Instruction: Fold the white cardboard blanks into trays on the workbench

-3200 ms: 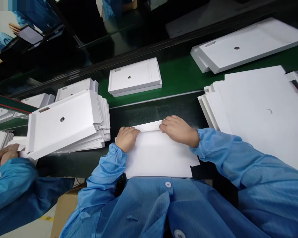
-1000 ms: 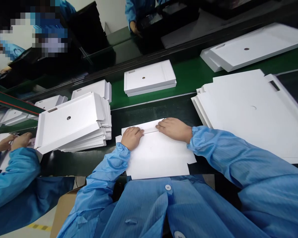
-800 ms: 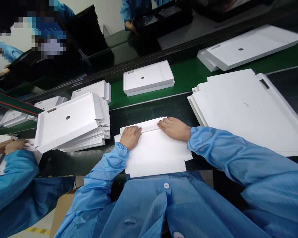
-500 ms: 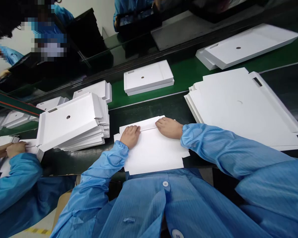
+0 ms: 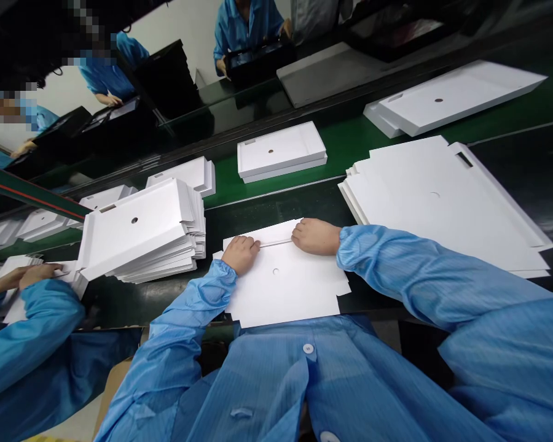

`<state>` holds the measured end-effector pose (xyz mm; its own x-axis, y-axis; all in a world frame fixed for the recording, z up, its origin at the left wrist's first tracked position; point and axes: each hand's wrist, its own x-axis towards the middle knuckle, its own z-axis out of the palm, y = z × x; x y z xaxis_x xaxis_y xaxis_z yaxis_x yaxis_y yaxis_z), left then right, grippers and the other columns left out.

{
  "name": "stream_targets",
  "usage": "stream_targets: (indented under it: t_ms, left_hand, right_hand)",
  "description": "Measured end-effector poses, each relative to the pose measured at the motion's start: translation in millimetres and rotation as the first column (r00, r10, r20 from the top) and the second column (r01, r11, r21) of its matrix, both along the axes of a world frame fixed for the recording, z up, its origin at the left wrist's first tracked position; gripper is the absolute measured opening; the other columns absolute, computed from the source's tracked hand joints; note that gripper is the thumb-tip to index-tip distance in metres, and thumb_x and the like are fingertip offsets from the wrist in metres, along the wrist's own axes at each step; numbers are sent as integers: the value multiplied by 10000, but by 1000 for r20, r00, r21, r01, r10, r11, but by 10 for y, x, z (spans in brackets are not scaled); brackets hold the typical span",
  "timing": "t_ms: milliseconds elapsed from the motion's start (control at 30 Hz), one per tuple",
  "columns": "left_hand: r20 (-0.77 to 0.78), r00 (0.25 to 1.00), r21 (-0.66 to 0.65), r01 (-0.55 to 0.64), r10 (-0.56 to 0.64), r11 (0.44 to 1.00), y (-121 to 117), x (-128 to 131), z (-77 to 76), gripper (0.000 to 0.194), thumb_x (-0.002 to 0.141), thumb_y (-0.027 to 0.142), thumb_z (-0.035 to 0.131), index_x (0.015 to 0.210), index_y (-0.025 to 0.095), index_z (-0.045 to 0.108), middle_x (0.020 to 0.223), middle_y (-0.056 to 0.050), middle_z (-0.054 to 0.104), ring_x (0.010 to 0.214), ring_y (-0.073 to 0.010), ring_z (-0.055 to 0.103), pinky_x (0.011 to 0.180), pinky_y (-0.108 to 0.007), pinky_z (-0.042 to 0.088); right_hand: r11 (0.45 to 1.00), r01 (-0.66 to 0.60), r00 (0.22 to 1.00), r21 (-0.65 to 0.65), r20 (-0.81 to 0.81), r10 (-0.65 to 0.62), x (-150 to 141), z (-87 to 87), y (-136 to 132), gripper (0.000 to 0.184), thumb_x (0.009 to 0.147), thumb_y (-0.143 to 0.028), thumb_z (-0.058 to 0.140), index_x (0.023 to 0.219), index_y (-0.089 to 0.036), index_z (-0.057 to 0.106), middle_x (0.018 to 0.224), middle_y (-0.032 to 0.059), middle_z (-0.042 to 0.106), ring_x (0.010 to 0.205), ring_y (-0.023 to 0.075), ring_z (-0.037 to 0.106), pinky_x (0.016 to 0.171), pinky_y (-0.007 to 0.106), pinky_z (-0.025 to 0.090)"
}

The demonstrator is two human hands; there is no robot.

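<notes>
A flat white cardboard box blank (image 5: 290, 288) with notched corners lies in front of me, a small round cut mark near its middle. My left hand (image 5: 242, 253) is closed at the left part of its far flap, fingers curled along the crease. Close to the flap's right end, my right hand (image 5: 316, 237) is curled too, its fingers pinching at the same crease. A narrow strip of the flap shows between the hands. Their undersides and the thumbs are mostly hidden.
At left stands a stack of part-folded white trays (image 5: 133, 227); at right, a pile of flat blanks (image 5: 442, 202). White box trays (image 5: 281, 147) sit along the green belt (image 5: 341, 156). A co-worker's hands (image 5: 37, 276) handle cardboard at far left. Other people work behind.
The view has shifted, so the right pile appears farther left. My right hand's fingers are more curled than a second ago. Both hands stay at the flap's crease.
</notes>
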<state>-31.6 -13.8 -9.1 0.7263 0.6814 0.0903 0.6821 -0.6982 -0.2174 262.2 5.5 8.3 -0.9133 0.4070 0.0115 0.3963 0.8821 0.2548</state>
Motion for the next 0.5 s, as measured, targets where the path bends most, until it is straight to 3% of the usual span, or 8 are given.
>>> stream_targets:
  t_ms: [133, 267, 500]
  left_hand:
    - [65, 997, 39, 48, -51, 998, -43, -61, -22, 290, 1017, 267, 454, 1191, 183, 670, 825, -88, 634, 805, -218, 579, 772, -401, 440]
    - [133, 987, 75, 81, -91, 994, -132, -117, -116, 284, 1025, 312, 474, 1193, 185, 664, 928, -91, 687, 865, -211, 612, 800, -388, 468]
    - [175, 981, 75, 73, -85, 995, -223, -165, -194, 297, 999, 177, 476, 1238, 190, 651, 1107, -100, 724, 958, -215, 653, 860, -397, 509]
  right_hand:
    - [1000, -10, 1000, 5, -10, 10, 115, 47, -5, 219, 917, -61, 487, 876, -88, 700, 836, 122, 704, 761, 197, 585, 690, 344, 275]
    - [999, 31, 998, 8, -60, -31, 293, -43, -47, 227, 932, -80, 480, 890, -97, 703, 852, 122, 701, 769, 195, 565, 689, 345, 265]
    - [991, 118, 991, 56, 51, -121, 355, -158, -214, 214, 871, -48, 516, 833, -83, 724, 855, 153, 689, 772, 234, 573, 653, 359, 246]
